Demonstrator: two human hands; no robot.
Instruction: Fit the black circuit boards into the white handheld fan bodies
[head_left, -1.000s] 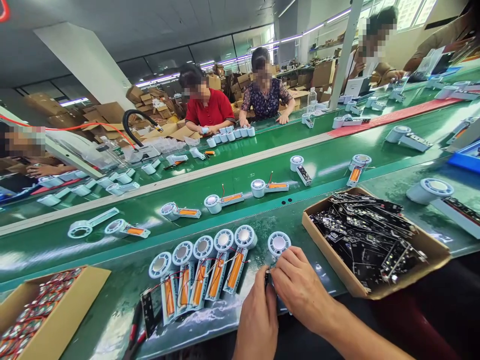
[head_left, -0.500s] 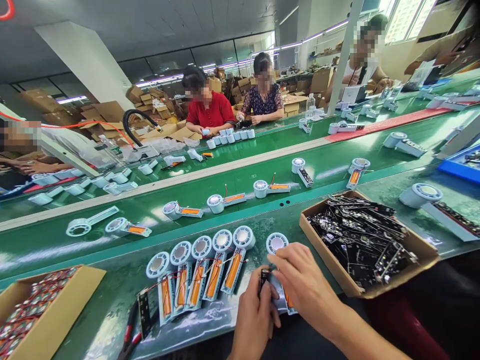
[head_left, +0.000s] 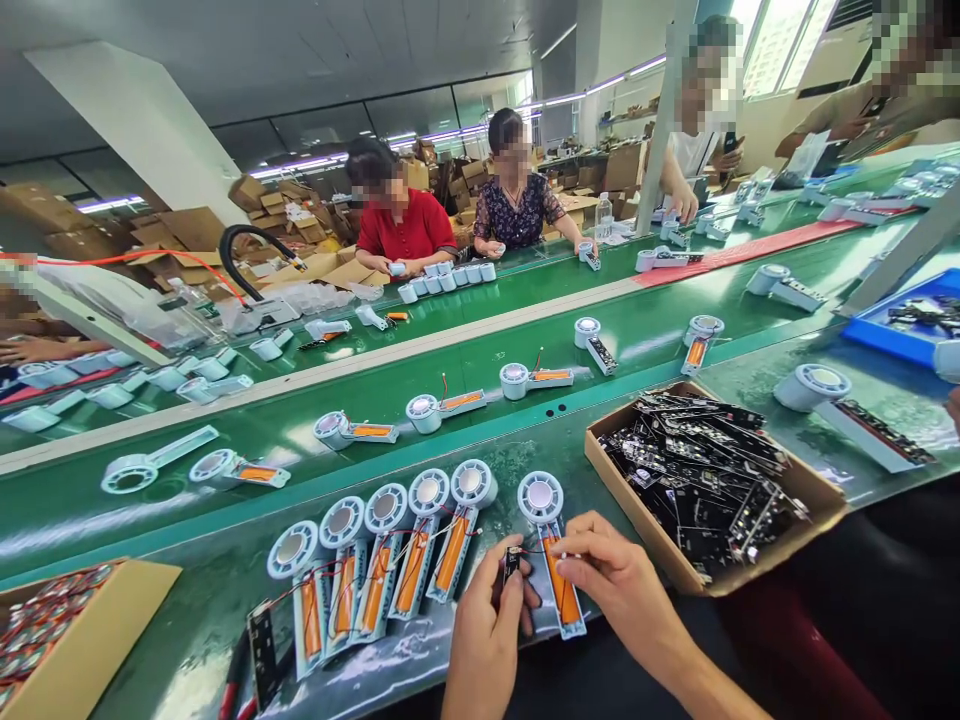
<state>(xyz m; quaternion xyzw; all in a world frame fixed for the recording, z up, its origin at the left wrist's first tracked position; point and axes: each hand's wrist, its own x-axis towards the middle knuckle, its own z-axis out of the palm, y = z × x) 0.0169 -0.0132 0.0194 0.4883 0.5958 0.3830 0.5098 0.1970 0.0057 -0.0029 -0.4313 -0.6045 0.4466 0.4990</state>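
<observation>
In the head view my left hand (head_left: 484, 625) grips a small black circuit board (head_left: 512, 560) between thumb and fingers. The fingertips of my right hand (head_left: 626, 575) pinch a thin wire with a small white connector (head_left: 562, 555). Just beneath them lies a light-blue handheld fan body (head_left: 540, 497), its round head away from me and an orange battery (head_left: 565, 600) in its open handle. Left of my hands stands a row of several similar fan bodies (head_left: 386, 508) with orange batteries and red wires. At the row's left end a black circuit board (head_left: 262, 650) is propped on edge.
A cardboard box of black circuit boards (head_left: 829, 497) stands right of my hands; another cardboard box (head_left: 124, 625) with red-wired parts sits left. Red-handled pliers (head_left: 229, 695) lie at the front edge. Beyond runs a green conveyor (head_left: 480, 365) carrying fan bodies, with co-workers (head_left: 405, 225) across it.
My right hand has moved down and away from the board in my left hand, exposing the fan's battery. The view has shifted slightly. A co-worker opposite has reached to a fan body.
</observation>
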